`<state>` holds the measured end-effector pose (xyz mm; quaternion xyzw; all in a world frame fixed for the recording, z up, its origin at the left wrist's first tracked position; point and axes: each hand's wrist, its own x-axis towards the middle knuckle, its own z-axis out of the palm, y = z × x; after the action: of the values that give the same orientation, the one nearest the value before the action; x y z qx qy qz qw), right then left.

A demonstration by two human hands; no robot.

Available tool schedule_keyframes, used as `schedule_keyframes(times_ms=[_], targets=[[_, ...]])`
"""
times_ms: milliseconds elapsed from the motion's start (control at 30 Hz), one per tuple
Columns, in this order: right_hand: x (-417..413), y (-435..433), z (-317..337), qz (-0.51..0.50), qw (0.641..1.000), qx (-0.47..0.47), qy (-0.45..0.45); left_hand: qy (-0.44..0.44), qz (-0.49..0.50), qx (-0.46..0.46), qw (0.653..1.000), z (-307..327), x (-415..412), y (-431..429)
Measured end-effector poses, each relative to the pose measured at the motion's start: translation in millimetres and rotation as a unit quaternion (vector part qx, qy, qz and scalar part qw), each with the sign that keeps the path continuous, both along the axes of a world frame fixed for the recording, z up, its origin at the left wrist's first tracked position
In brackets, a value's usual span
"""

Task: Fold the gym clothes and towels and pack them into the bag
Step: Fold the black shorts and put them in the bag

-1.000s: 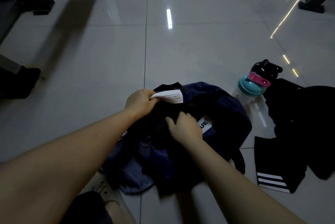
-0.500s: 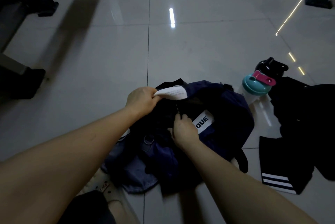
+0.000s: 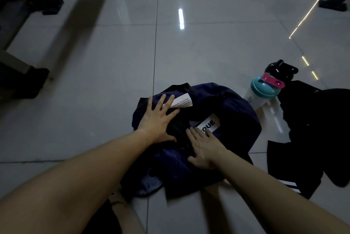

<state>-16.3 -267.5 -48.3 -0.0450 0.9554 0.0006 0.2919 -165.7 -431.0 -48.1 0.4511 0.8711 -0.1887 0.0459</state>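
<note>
Since the earlier frame both hands have let go and flattened: the left hand (image 3: 157,120) no longer pinches the white label (image 3: 181,103), and now lies palm down, fingers straight and spread, fingertips on that label. The right hand (image 3: 205,148) rests flat, fingers straight, below the lettered patch (image 3: 208,125). Both press the navy bag (image 3: 233,112), slumped on the tiled floor (image 3: 113,82). Its contents cannot be told in the dark. Black clothes (image 3: 318,125) lie on the floor just right of the bag, beside a teal-lidded bottle (image 3: 263,91).

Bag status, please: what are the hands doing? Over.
Left hand, right hand flat on navy bag. Black clothes unpacked on floor, right. Shaker bottle beside bag.
</note>
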Motion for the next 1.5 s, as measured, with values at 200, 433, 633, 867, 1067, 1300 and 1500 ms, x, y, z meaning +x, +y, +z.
schedule_keyframes(times_ms=[200, 433, 633, 867, 1067, 1300, 1500], targets=[[-29, 11, -5, 0.041, 0.998, 0.047, -0.024, -0.001, 0.014, -0.018, 1.000, -10, -7, 6], [5, 4, 13, 0.043, 0.997, 0.052, 0.027, -0.028, 0.050, -0.013, 0.998, -10, -11, 14], [46, -15, 37, 0.097, 0.994, 0.049, -0.013, -0.009, 0.096, -0.010, 0.995, -4, 0, 24], [48, -1, 42, 0.115, 0.991, 0.045, -0.055, 0.008, -0.126, 0.078, 0.989, 14, 23, 13], [50, 1, 40, 0.086, 0.994, 0.008, -0.064, -0.146, -0.148, -0.022, 0.978, 5, 33, 15], [51, -3, 44, 0.073, 0.996, -0.009, -0.042, -0.072, -0.060, -0.068, 0.993, -2, 27, 22], [53, -2, 41, 0.070, 0.997, 0.009, -0.015, -0.101, -0.075, -0.018, 0.992, 2, 48, 12]])
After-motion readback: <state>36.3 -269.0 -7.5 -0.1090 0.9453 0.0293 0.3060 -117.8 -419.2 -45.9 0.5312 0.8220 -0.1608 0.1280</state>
